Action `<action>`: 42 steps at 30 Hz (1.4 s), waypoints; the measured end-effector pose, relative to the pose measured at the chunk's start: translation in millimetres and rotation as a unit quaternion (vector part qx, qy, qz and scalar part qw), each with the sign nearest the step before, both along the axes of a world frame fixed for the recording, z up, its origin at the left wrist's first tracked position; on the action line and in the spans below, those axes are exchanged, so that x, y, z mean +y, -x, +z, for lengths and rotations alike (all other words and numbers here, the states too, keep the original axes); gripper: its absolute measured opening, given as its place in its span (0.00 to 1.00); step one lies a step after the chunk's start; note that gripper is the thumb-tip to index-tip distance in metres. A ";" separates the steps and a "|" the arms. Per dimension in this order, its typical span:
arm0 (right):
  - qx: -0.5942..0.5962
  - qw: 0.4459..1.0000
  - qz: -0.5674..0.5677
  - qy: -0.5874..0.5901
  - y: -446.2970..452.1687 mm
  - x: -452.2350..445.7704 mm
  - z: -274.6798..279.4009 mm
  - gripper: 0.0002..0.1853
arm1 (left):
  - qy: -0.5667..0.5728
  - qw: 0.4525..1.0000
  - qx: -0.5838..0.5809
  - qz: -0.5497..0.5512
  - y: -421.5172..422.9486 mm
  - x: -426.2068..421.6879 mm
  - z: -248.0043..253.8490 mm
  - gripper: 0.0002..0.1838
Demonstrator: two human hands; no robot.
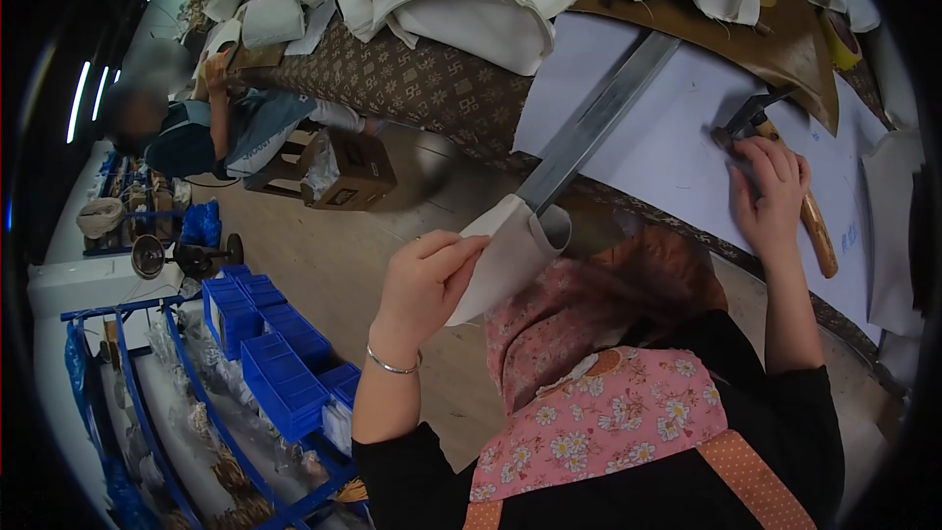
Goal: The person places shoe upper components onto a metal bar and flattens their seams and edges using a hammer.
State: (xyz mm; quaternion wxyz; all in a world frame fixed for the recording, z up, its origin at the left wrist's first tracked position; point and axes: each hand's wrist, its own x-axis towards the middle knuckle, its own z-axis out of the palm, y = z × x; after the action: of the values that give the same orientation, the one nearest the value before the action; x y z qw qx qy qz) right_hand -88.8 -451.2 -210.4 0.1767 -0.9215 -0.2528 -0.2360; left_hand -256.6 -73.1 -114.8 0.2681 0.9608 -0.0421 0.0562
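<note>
Head view: cream, leather-like rolled piece (pixel 502 260) at the near end of a long grey metal bar (pixel 601 120) slanting forward-right, pinched by the nearer left hand (pixel 427 283); right hand (pixel 773 186) over black-headed, wooden-handled hammer (pixel 817 238) farther right, closure indeterminable.

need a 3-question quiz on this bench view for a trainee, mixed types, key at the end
1. True or false: the left hand is at the hammer.
2. What colour are the plastic bins at lower left of the picture? A) red B) blue C) yellow
3. Fill in: a long metal ____ meets the pale piece.

Key:
1. False; the right hand is at it, while the other one pinches the pale piece.
2. B
3. bar
</note>
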 end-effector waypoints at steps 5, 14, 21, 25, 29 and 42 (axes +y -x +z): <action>0.004 1.000 0.000 0.000 1.1 0.8 2.0 0.17 | 0.025 0.999 0.034 0.020 -3.5 -7.5 -2.7 0.08; 0.012 1.000 0.002 -0.011 2.5 2.4 4.5 0.17 | 0.038 0.998 0.007 0.046 -36.6 -22.1 -17.2 0.09; 0.011 1.000 -0.004 -0.023 2.3 0.7 5.1 0.19 | 0.027 0.998 0.020 0.057 -59.7 -37.4 -22.8 0.04; 0.002 0.997 0.005 -0.082 -4.3 -10.3 12.0 0.21 | -0.001 0.998 -0.010 0.058 -58.3 -41.0 -22.6 0.03; 0.143 0.983 -0.102 0.051 -19.5 -47.6 17.6 0.22 | -0.007 0.998 -0.057 0.002 -45.7 -28.2 -32.7 0.08; 0.207 0.949 0.204 -0.119 31.2 71.0 92.4 0.24 | -0.057 0.995 -0.071 0.047 2.7 -21.7 -33.5 0.22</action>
State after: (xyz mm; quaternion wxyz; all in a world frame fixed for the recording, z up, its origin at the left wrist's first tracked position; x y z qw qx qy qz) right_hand -120.0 -380.2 -118.1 0.3780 -0.8509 -0.3637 -0.0276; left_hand -259.3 -94.9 -148.3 0.2058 0.9692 -0.0193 0.1341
